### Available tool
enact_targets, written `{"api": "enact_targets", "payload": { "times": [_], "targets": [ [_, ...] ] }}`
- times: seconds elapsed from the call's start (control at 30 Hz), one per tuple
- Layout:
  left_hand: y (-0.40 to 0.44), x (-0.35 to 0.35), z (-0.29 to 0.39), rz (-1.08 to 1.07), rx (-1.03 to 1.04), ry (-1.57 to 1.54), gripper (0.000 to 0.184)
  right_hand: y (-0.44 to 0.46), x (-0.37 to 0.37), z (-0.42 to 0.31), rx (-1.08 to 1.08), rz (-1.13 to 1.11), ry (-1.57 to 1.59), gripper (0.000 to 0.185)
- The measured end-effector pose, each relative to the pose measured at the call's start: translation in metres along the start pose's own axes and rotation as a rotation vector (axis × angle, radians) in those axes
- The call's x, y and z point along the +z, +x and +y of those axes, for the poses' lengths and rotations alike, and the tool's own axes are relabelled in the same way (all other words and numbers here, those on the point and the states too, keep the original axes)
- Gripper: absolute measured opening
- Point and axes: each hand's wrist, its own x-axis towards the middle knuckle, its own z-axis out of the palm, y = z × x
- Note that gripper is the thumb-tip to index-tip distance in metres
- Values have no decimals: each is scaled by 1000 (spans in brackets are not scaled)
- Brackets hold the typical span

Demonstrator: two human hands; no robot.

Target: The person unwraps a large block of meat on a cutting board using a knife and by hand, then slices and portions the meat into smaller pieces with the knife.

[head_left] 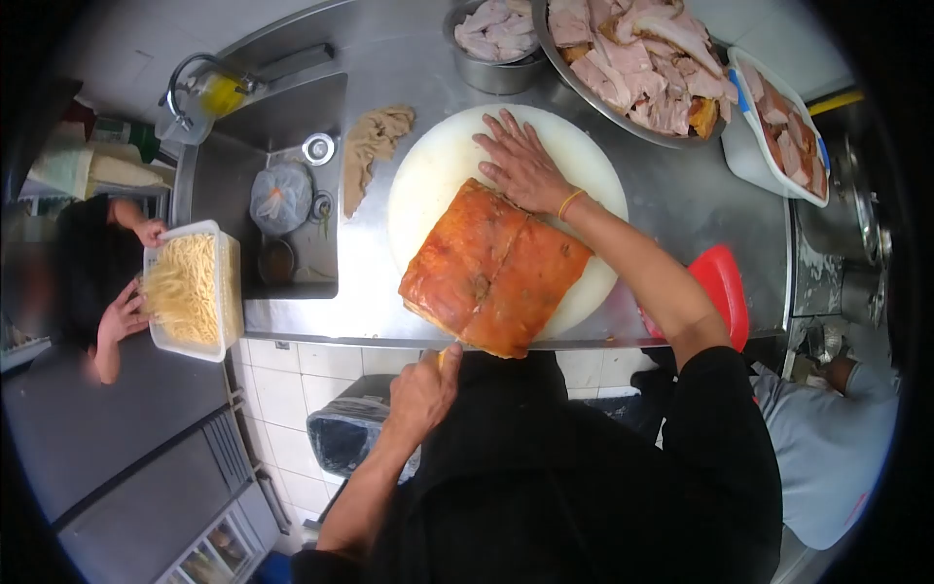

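A large slab of orange-brown roasted meat lies across a round white cutting board, its near corner reaching over the counter's front edge. My right hand rests with spread fingers on the board at the slab's far edge, the wrist against the meat. Close to the slab's near left edge, my left hand is closed round a yellow handle; most of that tool is hidden.
Bowls of pale meat and cut meat stand behind, a white tub at right. A sink, brown cloth and red object flank the board. One person holds a noodle container; another is lower right.
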Motion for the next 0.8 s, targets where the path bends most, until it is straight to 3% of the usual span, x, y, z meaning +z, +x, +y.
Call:
{"api": "enact_targets", "payload": {
  "times": [0.13, 0.4, 0.5, 0.63, 0.73, 0.8],
  "targets": [
    [2, 9, 1, 71, 27, 95, 58, -1, -1, -3, -154, -4, -87, 54],
    [8, 21, -7, 167, 63, 149, 55, 1, 9, 2, -93, 88, -77, 54],
    [-6, 4, 0, 93, 54, 108, 55, 1, 1, -1, -15, 93, -20, 54],
    [-16, 13, -10, 190, 23, 190, 56, -22, -32, -14, 247, 259, 220, 57],
    [-3, 28, -12, 260, 63, 174, 54, -79, -51, -50, 168, 331, 354, 71],
    [8, 29, -6, 283, 85, 151, 52, -117, -56, -85, 90, 197, 350, 94]
  ]
}}
